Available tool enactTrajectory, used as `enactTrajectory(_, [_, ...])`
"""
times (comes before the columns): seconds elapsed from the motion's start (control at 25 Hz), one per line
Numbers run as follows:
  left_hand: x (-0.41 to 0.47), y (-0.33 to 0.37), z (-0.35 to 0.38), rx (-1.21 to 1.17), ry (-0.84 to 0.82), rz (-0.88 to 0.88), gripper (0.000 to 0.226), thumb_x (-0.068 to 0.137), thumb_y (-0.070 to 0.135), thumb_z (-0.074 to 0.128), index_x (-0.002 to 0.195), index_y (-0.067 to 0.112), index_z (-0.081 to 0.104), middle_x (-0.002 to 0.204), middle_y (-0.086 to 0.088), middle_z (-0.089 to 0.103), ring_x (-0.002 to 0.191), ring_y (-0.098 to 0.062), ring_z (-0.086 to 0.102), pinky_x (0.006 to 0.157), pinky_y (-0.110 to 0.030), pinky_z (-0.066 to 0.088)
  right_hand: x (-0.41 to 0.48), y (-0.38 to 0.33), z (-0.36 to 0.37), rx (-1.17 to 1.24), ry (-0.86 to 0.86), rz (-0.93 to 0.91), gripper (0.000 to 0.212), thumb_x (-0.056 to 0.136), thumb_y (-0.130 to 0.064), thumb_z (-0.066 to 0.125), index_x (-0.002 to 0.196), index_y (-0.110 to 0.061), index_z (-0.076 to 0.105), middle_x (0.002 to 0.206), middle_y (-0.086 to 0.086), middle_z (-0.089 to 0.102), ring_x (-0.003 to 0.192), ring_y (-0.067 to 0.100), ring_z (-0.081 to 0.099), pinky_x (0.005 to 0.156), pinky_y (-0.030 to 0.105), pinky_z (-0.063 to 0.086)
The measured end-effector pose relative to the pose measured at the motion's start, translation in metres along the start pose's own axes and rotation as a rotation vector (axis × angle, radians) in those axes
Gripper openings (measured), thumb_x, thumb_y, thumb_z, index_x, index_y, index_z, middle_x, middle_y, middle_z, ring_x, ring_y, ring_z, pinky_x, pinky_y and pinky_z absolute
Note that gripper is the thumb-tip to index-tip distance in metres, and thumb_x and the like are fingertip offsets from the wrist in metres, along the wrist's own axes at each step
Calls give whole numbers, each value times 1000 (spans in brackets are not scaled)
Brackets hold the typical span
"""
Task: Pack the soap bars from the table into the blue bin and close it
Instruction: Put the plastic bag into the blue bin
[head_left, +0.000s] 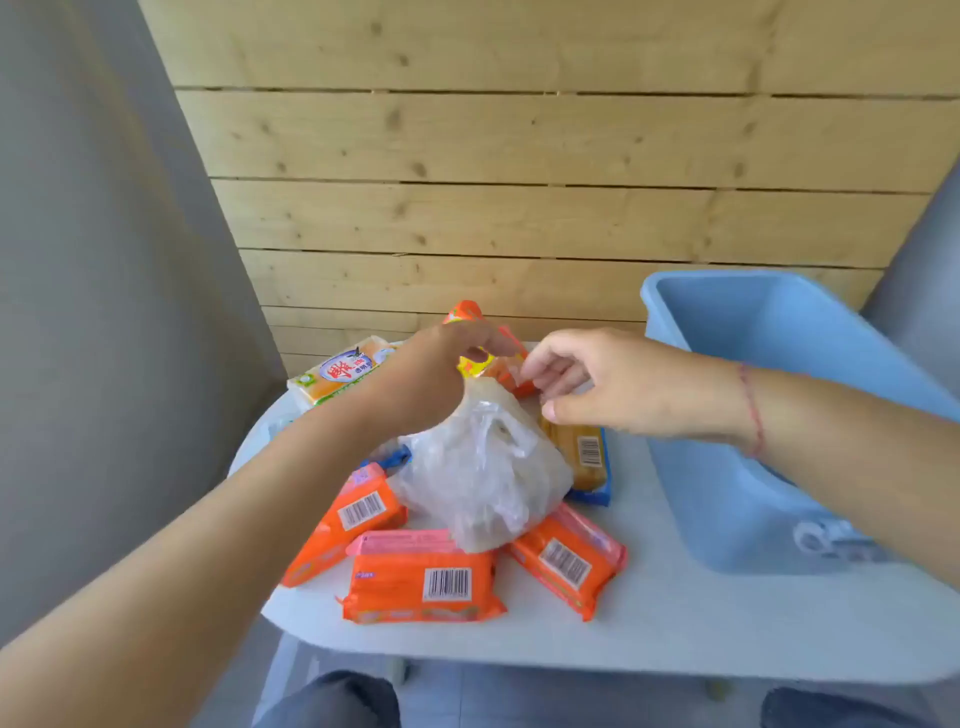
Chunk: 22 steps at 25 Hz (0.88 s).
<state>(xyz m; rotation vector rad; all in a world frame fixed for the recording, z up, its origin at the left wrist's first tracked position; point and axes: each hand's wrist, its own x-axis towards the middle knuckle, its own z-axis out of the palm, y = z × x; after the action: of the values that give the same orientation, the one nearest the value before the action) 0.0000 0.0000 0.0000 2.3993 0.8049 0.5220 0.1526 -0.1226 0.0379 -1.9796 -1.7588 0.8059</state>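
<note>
Several wrapped soap bars lie in a heap on the white table (649, 623). Three orange packs (421, 582) are at the front, a yellow bar in a blue wrapper (582, 457) is in the middle, and a white-green pack (343, 374) is at the back left. My left hand (431, 379) grips an orange-yellow soap pack (465, 313) at the back of the heap, fingers curled over it. My right hand (602, 387) hovers beside that pack with loosely curled fingers, its fingertips at the wrapper's edge. The open blue bin (727, 493) stands at the right; no lid is in view.
A crumpled clear plastic bag (483, 467) lies on top of the heap's middle. A wooden plank wall rises right behind the table, with grey panels at both sides. My knees show under the table's front edge.
</note>
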Motion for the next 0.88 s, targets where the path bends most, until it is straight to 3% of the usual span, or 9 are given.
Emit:
enactTrajectory(0.12, [-27, 1, -8, 328, -182, -5, 71, 72, -15, 35, 125, 27, 55, 123, 5, 57, 107, -16, 53, 87, -25, 42, -8, 3, 26, -144, 10, 7, 46, 80, -6, 62, 124, -16, 52, 123, 2, 58, 112, 17, 58, 97, 29, 47])
enactTrajectory(0.2, [-37, -4, -3, 506, -325, 47, 51, 79, -3, 47, 124, 19, 53, 127, 3, 53, 118, -18, 51, 90, -27, 41, -7, 7, 49, -201, -27, 11, 63, 72, -10, 67, 131, -16, 46, 130, 5, 54, 118, 21, 54, 99, 32, 45])
enactTrajectory(0.32, [-39, -22, 14, 609, -294, 10, 35, 82, 19, 56, 117, 22, 53, 122, 3, 56, 120, -20, 50, 94, -35, 41, 2, 13, 78, -161, 5, 35, 89, 42, -50, 71, 123, -19, 49, 115, 7, 59, 106, 25, 60, 86, 39, 54])
enactTrajectory(0.44, [-39, -24, 12, 532, -260, -32, 43, 83, 9, 55, 123, 23, 54, 119, 7, 55, 116, -18, 50, 95, -31, 42, 13, 19, 99, -35, 144, 106, 89, 38, -70, 61, 114, -23, 59, 111, 3, 64, 101, 21, 62, 86, 37, 54])
enactTrajectory(0.56, [-33, -10, 1, 295, -242, -63, 37, 81, -4, 48, 112, 13, 59, 95, -1, 57, 88, -19, 50, 67, -19, 37, 24, 24, 109, 140, 229, 140, 73, 45, -72, 59, 107, -33, 66, 102, -7, 71, 92, 13, 67, 85, 39, 56])
enactTrajectory(0.68, [-26, 3, -2, 203, -201, -74, 28, 78, -5, 50, 99, 11, 61, 82, 1, 55, 76, -15, 45, 59, -14, 32, 32, 18, 101, 130, 127, 162, 72, 60, -73, 57, 121, -35, 57, 122, -3, 64, 111, 17, 60, 99, 37, 48])
enactTrajectory(0.76, [-21, 13, -2, 186, -159, -46, 21, 79, -2, 52, 89, 15, 61, 71, 11, 51, 71, -14, 45, 58, -17, 32, 30, 11, 91, 29, 35, 206, 70, 77, -62, 57, 138, -31, 41, 145, 2, 45, 131, 22, 43, 111, 34, 33])
enactTrajectory(0.88, [-10, 42, -14, 124, -74, 52, 18, 79, -1, 53, 82, 15, 62, 66, 17, 49, 60, -6, 44, 54, -12, 33, 23, 0, 58, 187, -65, 293, 75, 78, -58, 60, 142, -30, 34, 146, 7, 39, 133, 27, 38, 111, 37, 32])
